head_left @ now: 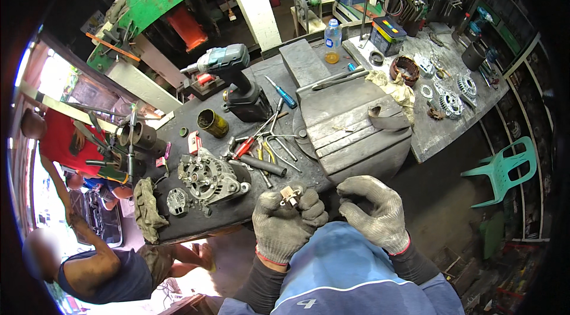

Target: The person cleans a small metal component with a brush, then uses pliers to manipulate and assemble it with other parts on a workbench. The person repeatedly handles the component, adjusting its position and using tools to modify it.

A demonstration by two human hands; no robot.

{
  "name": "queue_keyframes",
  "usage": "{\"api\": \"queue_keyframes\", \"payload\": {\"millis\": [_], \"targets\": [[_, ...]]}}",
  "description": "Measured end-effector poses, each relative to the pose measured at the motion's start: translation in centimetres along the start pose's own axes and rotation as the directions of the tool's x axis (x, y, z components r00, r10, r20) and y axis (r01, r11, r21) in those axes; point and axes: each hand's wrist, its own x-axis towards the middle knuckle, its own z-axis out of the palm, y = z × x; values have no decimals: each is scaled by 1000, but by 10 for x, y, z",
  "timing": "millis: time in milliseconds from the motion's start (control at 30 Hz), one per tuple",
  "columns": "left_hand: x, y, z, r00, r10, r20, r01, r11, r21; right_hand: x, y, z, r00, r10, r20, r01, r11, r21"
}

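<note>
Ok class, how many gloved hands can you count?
2: the left hand, holding a small part, and the right hand, apart from it. Others may be hidden.

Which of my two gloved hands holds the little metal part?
Your left hand: the small metal part is in its grip, while your right hand is loosely curled with nothing visible in it.

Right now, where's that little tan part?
In the head view, the little tan part is just below centre, held in the left hand, left of the right hand.

Left grip point(285, 223) — curled, pinching (both gloved); right grip point(378, 211) — loosely bent, apart.
</note>
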Motion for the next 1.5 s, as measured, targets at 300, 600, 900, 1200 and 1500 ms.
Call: {"api": "queue_keyframes", "payload": {"millis": [300, 600, 900, 1200, 1500], "targets": [[8, 10, -14, 956, 157, -249, -166, 986, -16, 3, 1, 4, 999, 54, -2, -54, 998, 11], [12, 15, -24, 952, 151, -267, -156, 988, 2, 1, 5, 14, 974, 165, 158, -166, 986, -8], [-13, 21, -11, 977, 212, 20, -202, 954, -221, 7, 1, 28, 968, 49, 246, -54, 998, 14], [-24, 36, 2, 942, 321, 92, -274, 900, -338, 3, 10, 31, 967, -46, 251, 50, 999, -8], [-19, 23, 2, 792, 475, 384, -592, 442, 674, -2, -1, 20, 980, 82, 183, -97, 992, 75]]}}
